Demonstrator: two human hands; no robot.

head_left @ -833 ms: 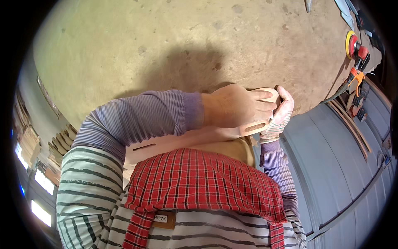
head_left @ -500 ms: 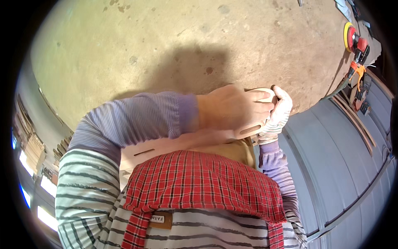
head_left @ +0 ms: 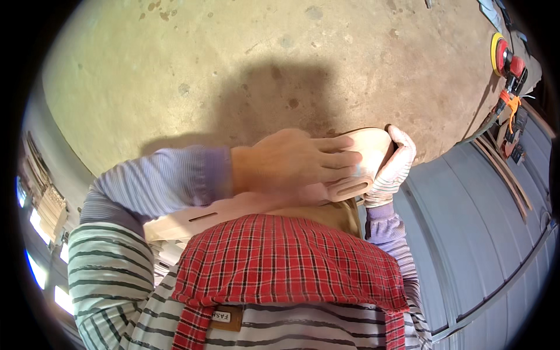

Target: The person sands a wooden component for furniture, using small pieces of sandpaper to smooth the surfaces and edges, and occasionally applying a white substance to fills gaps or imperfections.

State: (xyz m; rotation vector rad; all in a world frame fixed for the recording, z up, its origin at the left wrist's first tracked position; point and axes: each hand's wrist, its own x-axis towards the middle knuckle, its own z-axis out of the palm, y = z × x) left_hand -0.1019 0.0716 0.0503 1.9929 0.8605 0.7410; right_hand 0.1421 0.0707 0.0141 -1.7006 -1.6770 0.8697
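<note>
The wooden piece [head_left: 350, 169] has barely shifted; left hand [head_left: 291, 163] now lies flatter, fingers together across it, gloved right hand [head_left: 394, 169] clamped on its end.

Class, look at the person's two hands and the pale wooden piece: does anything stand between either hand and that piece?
Nothing visible does. The bare left hand lies flat on the pale wooden piece, its fingers spread over the rounded end. The gloved right hand wraps that same end from the right. Only the glove's fabric separates that hand from the wood.
</note>
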